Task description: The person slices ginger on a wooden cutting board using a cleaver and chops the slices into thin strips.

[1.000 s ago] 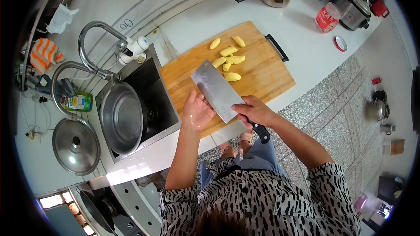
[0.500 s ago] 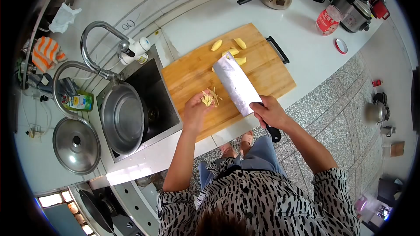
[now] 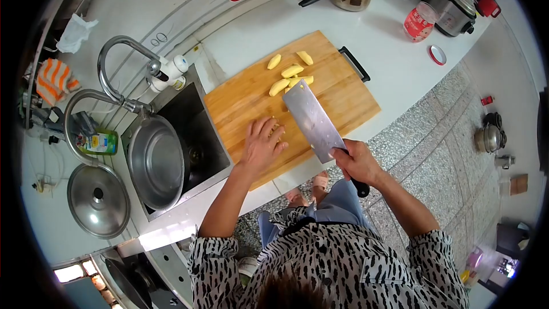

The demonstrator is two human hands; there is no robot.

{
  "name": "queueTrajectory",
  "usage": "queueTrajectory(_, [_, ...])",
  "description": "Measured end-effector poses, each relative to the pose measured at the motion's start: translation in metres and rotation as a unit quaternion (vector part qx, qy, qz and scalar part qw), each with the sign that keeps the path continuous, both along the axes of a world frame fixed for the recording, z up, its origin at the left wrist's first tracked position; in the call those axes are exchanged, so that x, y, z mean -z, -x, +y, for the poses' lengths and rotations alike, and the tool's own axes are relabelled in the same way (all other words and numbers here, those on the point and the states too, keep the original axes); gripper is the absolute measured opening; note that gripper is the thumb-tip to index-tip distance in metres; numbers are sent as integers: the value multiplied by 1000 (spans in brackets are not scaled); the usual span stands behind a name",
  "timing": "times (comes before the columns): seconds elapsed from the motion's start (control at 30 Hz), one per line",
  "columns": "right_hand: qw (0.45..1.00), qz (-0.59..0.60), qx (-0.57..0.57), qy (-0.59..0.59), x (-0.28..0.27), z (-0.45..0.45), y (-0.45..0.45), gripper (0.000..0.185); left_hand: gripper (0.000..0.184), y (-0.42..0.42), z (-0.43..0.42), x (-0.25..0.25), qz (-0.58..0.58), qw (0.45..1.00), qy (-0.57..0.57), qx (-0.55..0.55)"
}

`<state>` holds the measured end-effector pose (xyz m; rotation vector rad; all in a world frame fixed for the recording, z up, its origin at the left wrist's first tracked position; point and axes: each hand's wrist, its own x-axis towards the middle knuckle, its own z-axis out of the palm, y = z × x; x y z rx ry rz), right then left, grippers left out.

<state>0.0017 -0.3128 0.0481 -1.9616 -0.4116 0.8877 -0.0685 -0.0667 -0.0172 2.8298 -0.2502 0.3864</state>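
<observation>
My right hand [image 3: 355, 163] grips a cleaver [image 3: 314, 121] around its black handle and the base of the blade. The broad blade slants over the cutting board [image 3: 337, 100], its far end near several peeled yellow pieces [image 3: 279, 87]. Palm down with its fingers spread, my left hand [image 3: 263, 144] is over the left part of the board. A few pale yellow shreds [image 3: 274, 118] show at its fingertips; any others are hidden under the hand. Whether the palm touches the board I cannot tell.
Left of the board is a sink [image 3: 200, 137] with a metal basin [image 3: 155, 163] and a curved faucet [image 3: 103, 51]. A pot lid [image 3: 98, 201] lies beyond it. A saucepan [image 3: 350, 0], a red-labelled jar [image 3: 418, 23] and its lid [image 3: 438, 55] stand on the counter.
My left hand has turned from palm up, with shreds on it, to palm down over the board. The cleaver has moved slightly toward me, showing more of the yellow pieces. The view has shifted slightly.
</observation>
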Motion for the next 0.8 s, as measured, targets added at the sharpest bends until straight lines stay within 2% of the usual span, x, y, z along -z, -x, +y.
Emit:
queueTrajectory(0.07, [1000, 3, 4, 8, -1, -1, 2, 27, 27, -10, 8, 9, -4, 1000, -26, 9])
queueTrajectory(0.13, [999, -46, -4, -24, 4, -3, 4, 27, 24, -19, 17, 17, -8, 998, -53, 16])
queueTrajectory(0.23, [999, -45, 2, -27, 5, -4, 4, 27, 18, -32, 33, 25, -39, 997, -64, -5])
queueTrajectory(0.3, [998, -59, -3, -16, 2, -5, 4, 27, 14, -40, 43, 23, -50, 993, -95, -58])
queueTrajectory(0.5, [992, -120, -28, -20, 4, -5, 9, 20, 14, -35, 46, -1, -132, 989, -10, -63])
queueTrajectory(0.63, [988, -146, -54, -2, 8, -3, 15, 18, 15, -9, 43, 1, -90, 993, 11, -75])
queueTrajectory(0.7, [992, -122, -36, 4, 6, 0, 17, 18, 14, -1, 28, 1, -55, 998, 2, -20])
queueTrajectory(0.8, [994, -110, -7, -1, 4, 7, 16, 17, 13, -4, 18, 7, -62, 998, -26, 14])
